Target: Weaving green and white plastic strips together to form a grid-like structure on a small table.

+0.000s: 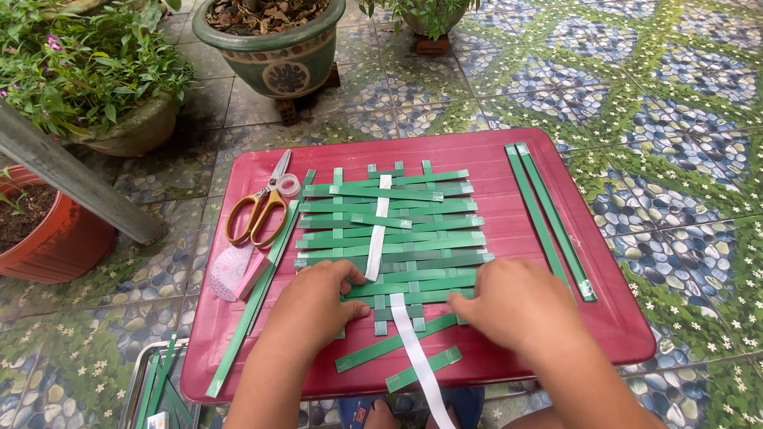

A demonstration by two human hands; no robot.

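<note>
A flat mat [393, 234] of woven green strips lay in the middle of a red tray [509, 349], with one white strip [380, 230] running down through it and trailing off the near edge. Its weave looked tight at the top and looser toward the bottom, where two green strips [397, 353] slanted free across the tray.

The left hand [314, 306] rested palm down on the mat's lower left corner, fingers curled together and pressing on the strips; what the fingertips gripped could not be told. The right hand [517, 306] lay palm down on the lower right edge, fingers close together and pointing left, their tips on the green strips. Both forearms came in from the bottom of the view.

The hands covered the mat's lower corners, so the weave there was hidden. Scissors [258, 208] with yellow handles lay at the tray's left beside a small tape roll [288, 185]. Two long green strips [548, 218] lay apart along the right side. Potted plants [270, 44] stood on the tiled floor [675, 159] beyond.
</note>
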